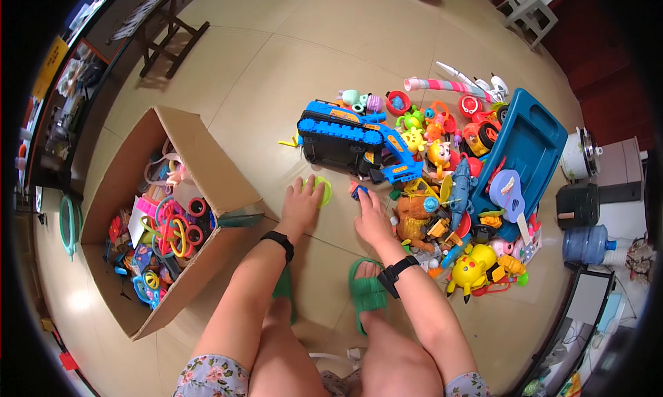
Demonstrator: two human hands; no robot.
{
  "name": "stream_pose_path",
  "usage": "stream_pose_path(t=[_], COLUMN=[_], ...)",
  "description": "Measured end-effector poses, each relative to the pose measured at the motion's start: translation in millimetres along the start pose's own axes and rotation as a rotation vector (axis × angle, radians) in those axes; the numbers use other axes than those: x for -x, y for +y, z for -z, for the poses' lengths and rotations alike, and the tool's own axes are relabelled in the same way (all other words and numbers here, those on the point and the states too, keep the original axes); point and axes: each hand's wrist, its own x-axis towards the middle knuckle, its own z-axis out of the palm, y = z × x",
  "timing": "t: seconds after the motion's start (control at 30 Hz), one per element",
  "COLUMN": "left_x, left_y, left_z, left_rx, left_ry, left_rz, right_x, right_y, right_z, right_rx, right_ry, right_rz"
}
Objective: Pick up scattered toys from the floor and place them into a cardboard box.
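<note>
On the tiled floor, my left hand point(302, 205) rests its fingers at the edge of a lime-green plastic toy piece point(323, 192). My right hand point(372, 216) touches a small blue and red toy point(357, 190) with its fingertips; whether it grips the toy cannot be told. Just beyond both hands a blue and black toy excavator point(344, 138) lies on its side. A pile of toys spreads to the right, with a brown plush toy point(413, 216), a blue-grey toy shark point(460, 187) and a yellow toy figure point(472, 266) among them.
An open cardboard box point(191, 159) of mixed toys stands at left. A teal plastic tub point(544, 122) leans over the pile at right, a purple toy guitar point(506, 192) against it. Farther out are a wooden rack point(171, 50), a plastic stool point(529, 16) and a water bottle point(585, 245).
</note>
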Motion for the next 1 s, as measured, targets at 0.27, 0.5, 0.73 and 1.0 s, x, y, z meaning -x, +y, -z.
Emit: stream_pose_path(t=[0.27, 0.5, 0.73, 1.0], left_x=[20, 33, 45, 46], left_y=[2, -2, -3, 7], left_z=[-8, -15, -6, 6], left_rx=[0.033, 0.124, 0.058, 0.113], left_ry=[0.172, 0.13, -0.081, -0.182], left_rz=[-0.061, 0.023, 0.168, 0.184], right_x=[-1, -26, -38, -35], right_y=[0, -4, -21, -8], right_z=[-10, -16, -12, -29], right_rx=[0.119, 0.105, 0.148, 0.167], right_ry=[0.074, 0.138, 0.101, 0.139], right_rz=[0.093, -0.051, -0.145, -0.14])
